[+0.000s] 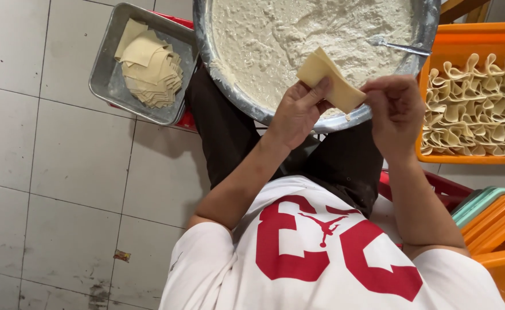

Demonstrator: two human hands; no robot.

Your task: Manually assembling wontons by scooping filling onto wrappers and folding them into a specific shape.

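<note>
Yellow wrapper (331,80) pinched between 2 raised hands (344,109)

Floor (46,189) tiled in large pale grey squares, dark grout lines, scuffed and stained toward the lower left. Small scrap of litter (121,255) on one tile. Lit evenly, soft shadows only (no window or wall in view). Stacked orange and teal trays (493,221) at right edge.
</note>
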